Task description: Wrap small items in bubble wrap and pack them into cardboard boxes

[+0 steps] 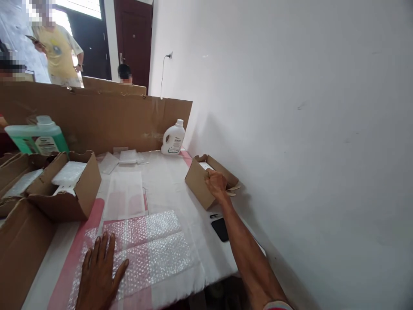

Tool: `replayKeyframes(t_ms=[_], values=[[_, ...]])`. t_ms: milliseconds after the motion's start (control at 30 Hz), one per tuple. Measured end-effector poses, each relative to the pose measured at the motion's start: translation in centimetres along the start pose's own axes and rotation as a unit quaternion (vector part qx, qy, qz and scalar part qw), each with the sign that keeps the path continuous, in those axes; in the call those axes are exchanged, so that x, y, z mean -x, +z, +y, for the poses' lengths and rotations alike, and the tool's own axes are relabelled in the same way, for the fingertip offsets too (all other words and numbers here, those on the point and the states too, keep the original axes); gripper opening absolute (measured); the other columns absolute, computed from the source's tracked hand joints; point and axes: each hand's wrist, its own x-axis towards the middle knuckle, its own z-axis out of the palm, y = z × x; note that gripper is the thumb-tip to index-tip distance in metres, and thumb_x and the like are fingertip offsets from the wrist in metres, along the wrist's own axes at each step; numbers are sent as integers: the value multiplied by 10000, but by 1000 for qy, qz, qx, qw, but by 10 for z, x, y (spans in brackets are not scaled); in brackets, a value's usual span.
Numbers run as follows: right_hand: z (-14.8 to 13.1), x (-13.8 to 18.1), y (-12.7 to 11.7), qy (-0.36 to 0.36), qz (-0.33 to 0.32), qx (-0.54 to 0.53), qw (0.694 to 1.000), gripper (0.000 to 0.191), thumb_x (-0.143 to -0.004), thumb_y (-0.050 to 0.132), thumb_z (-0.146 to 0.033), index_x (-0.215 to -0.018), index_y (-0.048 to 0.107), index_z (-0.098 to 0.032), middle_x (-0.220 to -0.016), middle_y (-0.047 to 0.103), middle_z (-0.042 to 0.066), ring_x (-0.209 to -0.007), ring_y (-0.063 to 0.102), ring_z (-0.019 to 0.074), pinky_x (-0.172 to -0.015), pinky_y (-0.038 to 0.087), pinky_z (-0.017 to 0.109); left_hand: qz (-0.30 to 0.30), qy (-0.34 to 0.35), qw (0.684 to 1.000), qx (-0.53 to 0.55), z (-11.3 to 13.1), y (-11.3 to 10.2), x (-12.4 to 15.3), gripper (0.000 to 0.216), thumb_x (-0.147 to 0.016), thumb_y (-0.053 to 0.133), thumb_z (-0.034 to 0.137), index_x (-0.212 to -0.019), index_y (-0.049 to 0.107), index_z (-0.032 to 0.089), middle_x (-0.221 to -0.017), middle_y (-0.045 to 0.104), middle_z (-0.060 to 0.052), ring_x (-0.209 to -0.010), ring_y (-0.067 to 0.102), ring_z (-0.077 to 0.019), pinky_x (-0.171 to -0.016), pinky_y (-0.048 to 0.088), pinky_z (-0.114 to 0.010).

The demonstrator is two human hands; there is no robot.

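Note:
My left hand (98, 273) lies flat, fingers apart, on a sheet of bubble wrap (151, 249) spread at the near edge of the table. My right arm stretches forward to a small open cardboard box (196, 183) by the wall. My right hand (215, 183) reaches into that box with its fingers curled; what they grip is hidden inside. A white item (205, 165) shows inside the box.
A larger open cardboard box (69, 193) with white packets stands at left, a green jug (37, 135) behind it. A white bottle (173, 137) stands by the cardboard partition (106, 116). A dark phone (221, 228) lies near my right forearm. People stand beyond the partition.

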Motion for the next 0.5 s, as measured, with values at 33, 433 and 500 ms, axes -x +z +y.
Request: replayKeyframes(t_ms=[33, 433, 500], values=[[-11, 3, 1, -21, 1, -3, 1000, 272, -1002, 606, -341, -1204, 644, -163, -1201, 664, 93, -1029, 661, 225, -881, 562, 398, 1, 1, 1000, 0, 0, 0, 0, 724, -927, 383, 522, -1451, 491, 34, -1531, 472, -247, -1468, 364, -411, -1177, 282, -592], [-172, 43, 16, -339, 6, -93, 936, 136, -955, 578, -160, -985, 707, -189, -1014, 745, 62, -980, 632, 225, -846, 388, 319, -24, -18, 1000, 2, 2, -3, 1, 713, -937, 444, 543, -1490, 456, 92, -1585, 416, -203, -1487, 351, -375, -1203, 263, -559], [-177, 52, 11, -347, 13, -100, 933, 158, -966, 602, -196, -1090, 697, -176, -1093, 731, 94, -1059, 614, 259, -891, 406, 354, -36, -16, 999, 10, 1, -6, 0, 725, -938, 449, 542, -1497, 440, 82, -1585, 410, -214, -1487, 348, -383, -1201, 262, -569]])
